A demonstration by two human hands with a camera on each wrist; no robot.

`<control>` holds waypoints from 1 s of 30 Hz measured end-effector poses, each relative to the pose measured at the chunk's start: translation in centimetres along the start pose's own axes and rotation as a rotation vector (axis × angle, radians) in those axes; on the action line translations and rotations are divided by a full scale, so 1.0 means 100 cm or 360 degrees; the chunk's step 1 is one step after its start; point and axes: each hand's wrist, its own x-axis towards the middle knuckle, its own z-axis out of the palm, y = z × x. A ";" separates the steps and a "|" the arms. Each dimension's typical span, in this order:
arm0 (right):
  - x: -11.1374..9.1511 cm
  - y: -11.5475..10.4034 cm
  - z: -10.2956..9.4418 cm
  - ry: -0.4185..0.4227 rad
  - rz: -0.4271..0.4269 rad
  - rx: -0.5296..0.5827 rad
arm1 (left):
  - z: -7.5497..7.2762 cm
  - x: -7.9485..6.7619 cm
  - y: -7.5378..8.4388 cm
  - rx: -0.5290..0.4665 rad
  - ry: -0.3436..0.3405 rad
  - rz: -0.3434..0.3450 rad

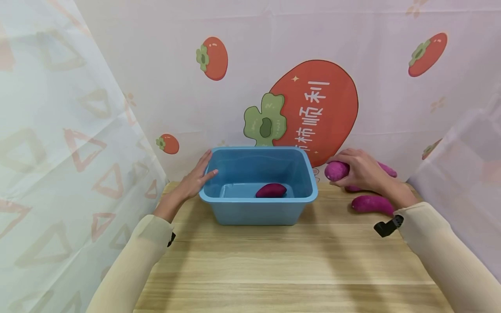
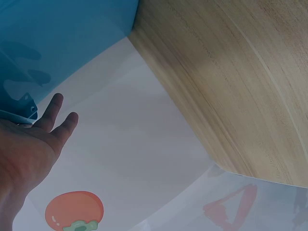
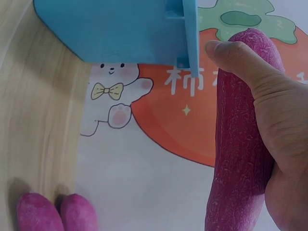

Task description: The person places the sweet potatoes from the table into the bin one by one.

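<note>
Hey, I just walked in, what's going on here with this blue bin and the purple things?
A person is handling what look like purple sweet potatoes. The right hand holds one purple sweet potato up off the wooden table, to the right of the blue bin. The left hand rests at the bin's left rim. One sweet potato lies inside the bin, and two more lie on the table to its right.

Pale fruit-printed sheeting (image 1: 164, 43) stands behind — a wood-grain tabletop (image 1: 266, 265) before.
</note>
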 end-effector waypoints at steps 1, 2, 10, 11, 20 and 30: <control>0.001 -0.001 0.000 -0.0004 0.0002 0.0004 | 0.000 0.000 0.000 -0.0001 -0.0001 0.0001; 0.003 -0.002 -0.001 -0.0008 0.0003 0.0005 | 0.000 0.000 0.000 0.0000 -0.0001 0.0000; 0.015 -0.013 -0.001 -0.0021 0.0023 0.0021 | 0.001 0.002 -0.002 0.0014 0.0015 0.0005; 0.016 -0.015 -0.001 -0.0025 0.0016 0.0018 | 0.001 0.002 -0.003 0.0019 0.0014 0.0011; 0.026 -0.026 0.001 -0.0074 0.0024 -0.0024 | 0.001 0.002 -0.003 0.0009 0.0012 0.0026; 0.041 -0.036 0.003 -0.0057 -0.0046 0.0015 | 0.001 0.002 -0.003 -0.0011 0.0012 0.0021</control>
